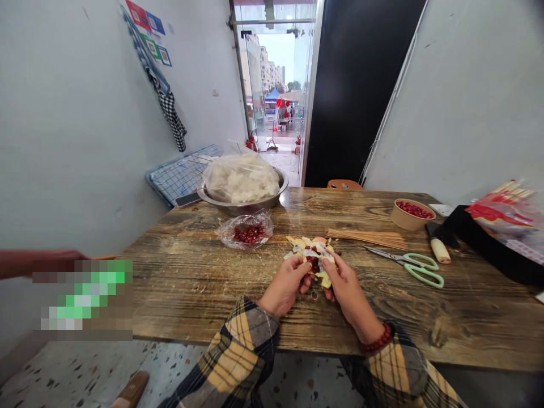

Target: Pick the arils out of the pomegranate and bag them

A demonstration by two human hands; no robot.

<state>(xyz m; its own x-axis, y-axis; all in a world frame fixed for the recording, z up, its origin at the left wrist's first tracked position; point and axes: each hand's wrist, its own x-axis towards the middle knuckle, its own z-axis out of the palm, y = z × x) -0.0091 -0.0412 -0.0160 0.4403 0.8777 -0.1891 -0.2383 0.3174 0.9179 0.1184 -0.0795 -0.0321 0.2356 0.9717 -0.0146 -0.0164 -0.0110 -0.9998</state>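
My left hand (285,283) and my right hand (346,286) are both closed around a broken-open pomegranate (313,253) just above the wooden table (191,283). Its pale yellow rind is split apart and dark red seeds show in the middle. My thumbs press into the fruit from either side. Both sleeves are plaid, and a red bead bracelet (376,341) sits on my right wrist.
A clear bag of red seeds (246,231) lies ahead left, behind it a metal basin (242,198) with a white bagged mass. To the right lie bamboo skewers (368,238), green-handled scissors (408,264), a paper bowl of seeds (411,213), a knife handle (440,249) and a black tray (488,243).
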